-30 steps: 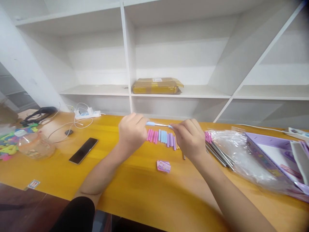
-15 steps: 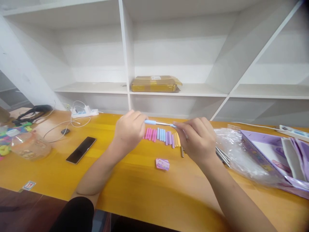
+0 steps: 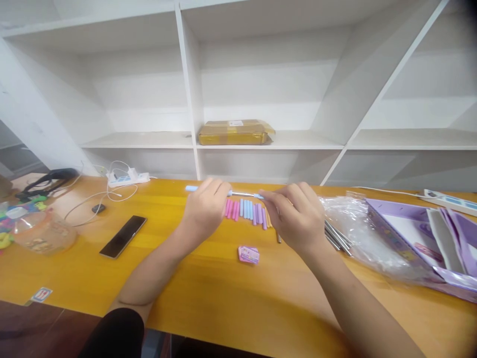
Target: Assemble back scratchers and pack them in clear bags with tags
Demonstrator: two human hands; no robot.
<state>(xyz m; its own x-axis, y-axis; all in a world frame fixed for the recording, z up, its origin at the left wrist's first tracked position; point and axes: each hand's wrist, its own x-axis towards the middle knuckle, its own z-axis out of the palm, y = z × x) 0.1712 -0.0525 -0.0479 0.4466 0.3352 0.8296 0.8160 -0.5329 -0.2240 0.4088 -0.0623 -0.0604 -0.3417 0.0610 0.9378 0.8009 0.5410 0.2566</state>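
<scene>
Two-handed grip on a metal rod [image 3: 244,194], as I view it remotely through the head camera. I judge that the work goes best with both wrists steady and the grips on one axis, since a skewed push or pull could bend the slim shaft; a firm but unforced squeeze should suit the light-blue sleeve [image 3: 191,188]. The left hand [image 3: 206,206] is curled around this sleeve, light-blue parts showing on either side of the fist. The right hand [image 3: 296,214] pinches a light-blue end piece [image 3: 258,196] between thumb and forefinger; I cannot tell what its palm hides. The metal rod bridges the gap between the hands, above the desk [image 3: 208,288], near the row of coloured tubes [image 3: 245,209].
</scene>
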